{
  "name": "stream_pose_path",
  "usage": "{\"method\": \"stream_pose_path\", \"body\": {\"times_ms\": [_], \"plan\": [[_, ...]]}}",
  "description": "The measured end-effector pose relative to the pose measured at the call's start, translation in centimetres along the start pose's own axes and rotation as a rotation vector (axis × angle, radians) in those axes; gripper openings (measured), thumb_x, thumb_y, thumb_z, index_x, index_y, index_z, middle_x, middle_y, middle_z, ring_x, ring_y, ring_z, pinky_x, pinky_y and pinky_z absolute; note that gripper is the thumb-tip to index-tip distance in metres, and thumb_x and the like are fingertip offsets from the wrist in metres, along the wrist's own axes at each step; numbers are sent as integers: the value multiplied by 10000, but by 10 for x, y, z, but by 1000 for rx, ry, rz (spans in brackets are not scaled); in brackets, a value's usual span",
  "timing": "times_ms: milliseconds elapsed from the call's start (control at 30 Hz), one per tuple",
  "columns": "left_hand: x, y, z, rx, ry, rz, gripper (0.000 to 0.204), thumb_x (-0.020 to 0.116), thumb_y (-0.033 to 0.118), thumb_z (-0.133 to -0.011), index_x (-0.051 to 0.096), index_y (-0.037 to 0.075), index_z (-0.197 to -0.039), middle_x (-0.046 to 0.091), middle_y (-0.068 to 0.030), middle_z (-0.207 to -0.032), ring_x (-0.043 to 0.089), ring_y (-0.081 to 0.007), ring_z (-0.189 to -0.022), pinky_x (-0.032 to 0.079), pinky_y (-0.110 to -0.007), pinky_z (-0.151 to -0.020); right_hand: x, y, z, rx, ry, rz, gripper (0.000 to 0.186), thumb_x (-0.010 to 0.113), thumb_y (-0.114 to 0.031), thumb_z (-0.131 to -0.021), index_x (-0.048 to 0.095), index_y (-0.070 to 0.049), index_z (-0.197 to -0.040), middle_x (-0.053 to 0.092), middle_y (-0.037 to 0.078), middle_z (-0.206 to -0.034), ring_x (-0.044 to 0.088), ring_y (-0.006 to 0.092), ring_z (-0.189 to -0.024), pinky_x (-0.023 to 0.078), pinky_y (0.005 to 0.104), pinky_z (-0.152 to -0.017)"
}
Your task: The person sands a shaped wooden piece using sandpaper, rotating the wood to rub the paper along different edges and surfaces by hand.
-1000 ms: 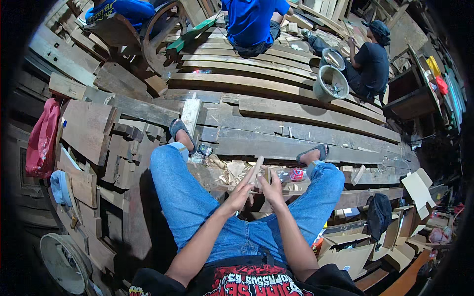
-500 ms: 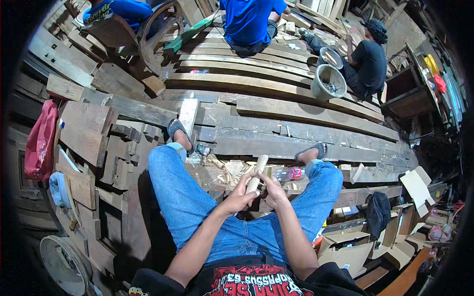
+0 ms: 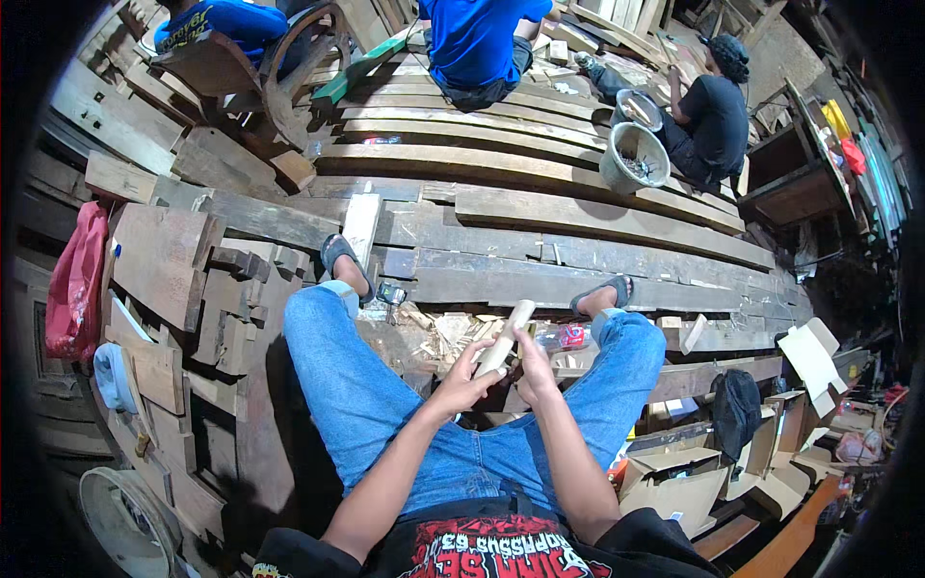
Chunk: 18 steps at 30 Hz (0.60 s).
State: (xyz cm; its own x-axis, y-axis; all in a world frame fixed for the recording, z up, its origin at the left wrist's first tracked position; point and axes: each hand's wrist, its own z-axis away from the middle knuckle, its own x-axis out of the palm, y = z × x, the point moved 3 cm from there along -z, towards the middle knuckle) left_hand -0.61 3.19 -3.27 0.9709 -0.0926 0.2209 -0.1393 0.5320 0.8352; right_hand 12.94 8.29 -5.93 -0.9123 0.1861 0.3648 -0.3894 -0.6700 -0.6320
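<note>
A pale, smooth wooden piece [image 3: 508, 335], short and thick like a handle, is held slantwise between my knees, its upper end leaning right. My left hand [image 3: 461, 387] is closed around its lower part, thumb along the near end. Against its right side rests my right hand [image 3: 536, 374], with the thumb pointing up along the wood and the fingers curled behind. Something small and yellowish shows beside the right fingers; I cannot make out what it is. Wood shavings and offcuts [image 3: 451, 332] lie below the hands.
A clear plastic bottle with a red label [image 3: 568, 336] lies by my right foot. Long planks [image 3: 597, 217] stretch ahead. Two buckets [image 3: 636, 159] stand near a seated person in black [image 3: 718, 125]. Cardboard boxes [image 3: 674, 491] are at right, stacked boards [image 3: 164, 250] at left.
The wooden piece leans further right, and more of its length shows uncovered. My right hand has shifted along its side, with the thumb now straighter. The view has shifted slightly.
</note>
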Motion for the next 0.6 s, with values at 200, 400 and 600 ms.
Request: {"method": "stream_pose_path", "body": {"times_ms": [200,400,600], "plan": [[1,-6,-2,-8,-66,-134,445,675,262,-914,510,66,-1277,602,14,-850,530,-45,-672,434,-225,-563,4,-11,2,-3,-67,-145,580,432,-558,-980,579,-40,-1197,654,87,-1023,643,171,-808,538,326,-692],[3,-12,-2,-5,23,-64,302,591,340,-963,558,42,-995,507,38,-701,478,-44,-594,424,-230,-530,5,-6,3,-163,-132,258,332,652,-334,-918,606,-59,-1098,639,6,-876,580,97,-669,477,251,-571],[-7,-12,-1,-47,110,-172,314,456,314,-1025,536,40,-896,506,10,-650,490,-73,-537,422,-256,-484,7,8,0,-224,24,259,290,686,-302,-885,633,-63,-1038,575,-26,-795,480,59,-637,373,243,-547]]}}
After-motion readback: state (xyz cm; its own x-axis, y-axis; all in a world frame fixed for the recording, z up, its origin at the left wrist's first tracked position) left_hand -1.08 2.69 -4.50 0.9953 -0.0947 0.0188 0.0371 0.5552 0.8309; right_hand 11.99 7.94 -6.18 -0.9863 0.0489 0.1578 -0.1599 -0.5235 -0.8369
